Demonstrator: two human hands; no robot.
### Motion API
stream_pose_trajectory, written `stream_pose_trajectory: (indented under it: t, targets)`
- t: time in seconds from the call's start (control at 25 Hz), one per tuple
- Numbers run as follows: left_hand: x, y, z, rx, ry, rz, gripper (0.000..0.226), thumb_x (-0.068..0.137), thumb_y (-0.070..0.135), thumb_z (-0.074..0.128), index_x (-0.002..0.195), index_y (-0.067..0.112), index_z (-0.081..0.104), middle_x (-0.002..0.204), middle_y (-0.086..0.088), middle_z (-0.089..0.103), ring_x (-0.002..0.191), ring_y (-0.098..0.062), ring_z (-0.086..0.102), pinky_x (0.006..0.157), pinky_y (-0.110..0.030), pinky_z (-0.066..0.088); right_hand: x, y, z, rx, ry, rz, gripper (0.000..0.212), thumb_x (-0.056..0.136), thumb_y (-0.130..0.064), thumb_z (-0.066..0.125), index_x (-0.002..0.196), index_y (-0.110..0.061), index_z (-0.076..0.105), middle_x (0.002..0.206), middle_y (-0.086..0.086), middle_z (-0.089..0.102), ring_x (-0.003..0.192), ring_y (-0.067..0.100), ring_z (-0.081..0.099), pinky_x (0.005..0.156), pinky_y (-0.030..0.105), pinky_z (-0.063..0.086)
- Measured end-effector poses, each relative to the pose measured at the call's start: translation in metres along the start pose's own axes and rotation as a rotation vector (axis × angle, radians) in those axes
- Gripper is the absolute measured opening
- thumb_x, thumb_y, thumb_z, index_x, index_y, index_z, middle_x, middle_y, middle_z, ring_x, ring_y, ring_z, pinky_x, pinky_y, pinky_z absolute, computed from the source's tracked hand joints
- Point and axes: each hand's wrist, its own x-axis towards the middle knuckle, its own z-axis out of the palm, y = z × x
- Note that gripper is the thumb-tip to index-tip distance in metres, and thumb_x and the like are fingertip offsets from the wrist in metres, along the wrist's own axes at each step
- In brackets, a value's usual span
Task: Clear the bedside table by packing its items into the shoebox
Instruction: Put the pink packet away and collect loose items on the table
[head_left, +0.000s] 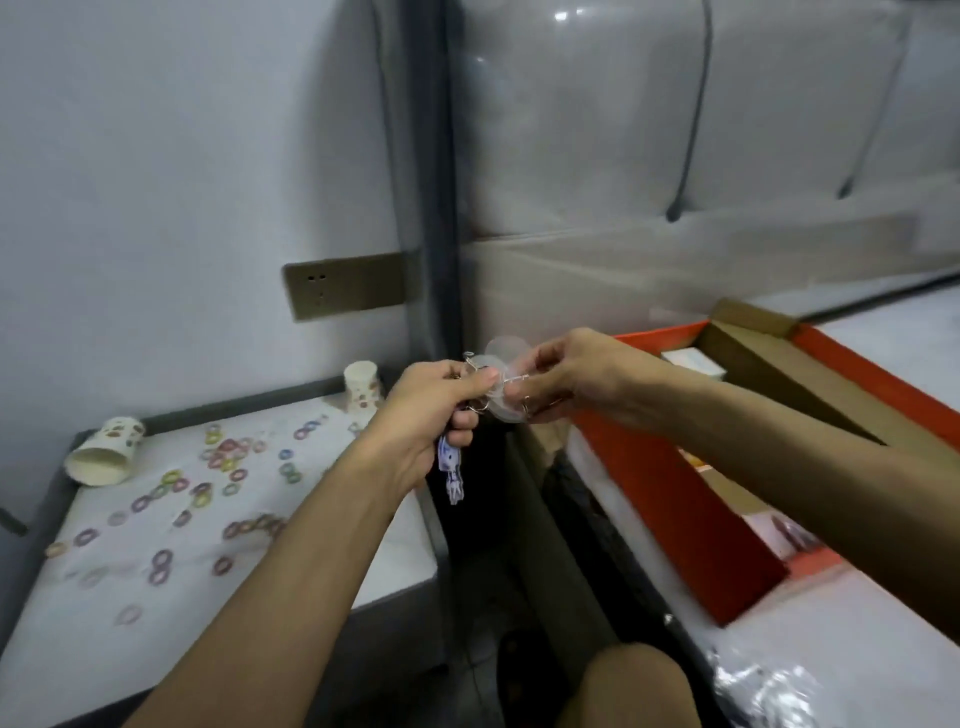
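1. Left hand (426, 421) and right hand (582, 379) are both clamped on a keychain (498, 358), held crosswise in mid-air.
2. Shoebox (675, 499) is set rightward, nearer the right hand.
3. Rings (228, 452) and cups (104, 452) are left on the table (67, 654).

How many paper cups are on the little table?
2. The tipped cup lies on its side at the bedside table's back left corner; the standing cup is at the back right, behind the left hand. The left arm may hide more.

Two paper cups (104, 452) (362, 387), roughly three dozen coloured rings (228, 447), one orange shoebox (675, 493), one keyring bunch (500, 400), two hands (431, 415) (582, 374).
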Motion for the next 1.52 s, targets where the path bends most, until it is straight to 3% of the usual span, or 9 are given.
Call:
stream_pose_trajectory:
  t: [0.16, 0.32, 0.48, 0.64, 0.8, 1.0, 1.2, 1.4, 1.52]
  targets:
    - [0.034, 0.004, 0.088, 0.064, -0.139, 0.000, 0.028, 0.094, 0.006, 0.062, 0.069, 0.010, 0.052, 0.050, 0.003, 0.046, 0.033, -0.002, 0.033, 0.030, -0.013, 0.023, -0.027, 0.022, -0.084, 0.012, 0.033, 0.033, 0.022, 0.084, 0.001, 0.066, 0.104, 0.009, 0.063, 0.085, 0.017, 0.062, 0.071, 0.019, 0.059, 0.070, 0.026, 0.056]
    - [0.077, -0.001, 0.160, 0.189, -0.178, -0.024, 0.009, 0.094, 0.001, 0.059, 0.086, 0.002, 0.055, 0.064, -0.011, 0.063, 0.032, -0.004, 0.035, 0.033, -0.012, 0.026, -0.037, 0.063, -0.179, -0.028, 0.122, 0.175, 0.024, 0.086, 0.000, 0.063, 0.107, 0.013, 0.060, 0.094, 0.023, 0.063, 0.075, 0.019, 0.065, 0.067, 0.026, 0.060]
    - [0.113, -0.022, 0.197, -0.004, -0.152, -0.157, 0.018, 0.097, -0.003, 0.044, 0.080, 0.001, 0.049, 0.062, -0.016, 0.067, 0.034, -0.005, 0.037, 0.034, -0.014, 0.030, -0.039, 0.133, -0.234, -0.380, 0.291, 0.470, 0.017, 0.086, -0.006, 0.068, 0.097, 0.007, 0.066, 0.080, 0.013, 0.066, 0.061, 0.013, 0.062, 0.048, 0.020, 0.050]
    - [0.127, -0.043, 0.204, -0.038, -0.150, -0.277, 0.018, 0.100, 0.001, 0.040, 0.086, -0.004, 0.051, 0.074, -0.017, 0.064, 0.039, -0.007, 0.041, 0.037, -0.016, 0.034, -0.022, 0.184, -0.232, -0.530, 0.303, 0.580, 0.019, 0.089, -0.013, 0.067, 0.096, 0.005, 0.067, 0.083, 0.015, 0.069, 0.065, 0.021, 0.064, 0.056, 0.029, 0.052]
    - [0.133, -0.052, 0.200, -0.021, -0.139, -0.282, 0.019, 0.099, 0.003, 0.043, 0.085, -0.005, 0.054, 0.083, -0.019, 0.064, 0.042, -0.007, 0.041, 0.037, -0.018, 0.035, -0.006, 0.207, -0.230, -0.531, 0.352, 0.563, 0.017, 0.089, -0.011, 0.067, 0.096, 0.005, 0.064, 0.092, 0.021, 0.071, 0.082, 0.030, 0.072, 0.071, 0.039, 0.061]
    - [0.135, -0.056, 0.199, 0.001, -0.133, -0.253, 0.014, 0.097, 0.003, 0.046, 0.087, -0.005, 0.054, 0.082, -0.020, 0.066, 0.040, -0.007, 0.043, 0.036, -0.019, 0.037, -0.003, 0.212, -0.233, -0.867, 0.415, 0.456, 0.017, 0.085, -0.010, 0.070, 0.072, -0.008, 0.059, 0.073, 0.009, 0.066, 0.062, 0.015, 0.066, 0.051, 0.024, 0.055]
    - [0.135, -0.055, 0.198, 0.010, -0.131, -0.256, 0.011, 0.097, 0.005, 0.048, 0.094, -0.004, 0.054, 0.079, -0.018, 0.068, 0.042, -0.007, 0.044, 0.037, -0.018, 0.038, -0.001, 0.214, -0.234, -1.012, 0.443, 0.400, 0.018, 0.090, -0.007, 0.062, 0.073, -0.009, 0.056, 0.071, 0.007, 0.061, 0.065, 0.020, 0.065, 0.055, 0.031, 0.055]
    - [0.135, -0.054, 0.196, -0.005, -0.129, -0.265, 0.008, 0.097, 0.005, 0.049, 0.096, -0.002, 0.052, 0.074, -0.016, 0.069, 0.041, -0.007, 0.044, 0.036, -0.018, 0.037, -0.001, 0.214, -0.230, -1.219, 0.469, 0.309, 0.031, 0.090, -0.010, 0.062, 0.065, -0.014, 0.044, 0.063, 0.001, 0.051, 0.057, 0.016, 0.055, 0.045, 0.025, 0.040]
    - [0.135, -0.055, 0.196, -0.012, -0.133, -0.268, 0.008, 0.097, 0.005, 0.049, 0.096, -0.002, 0.052, 0.072, -0.015, 0.069, 0.040, -0.007, 0.044, 0.035, -0.018, 0.038, -0.002, 0.209, -0.232, -1.235, 0.406, 0.328, 0.016, 0.094, -0.011, 0.056, 0.078, -0.010, 0.053, 0.067, 0.001, 0.049, 0.062, 0.017, 0.055, 0.051, 0.027, 0.042]
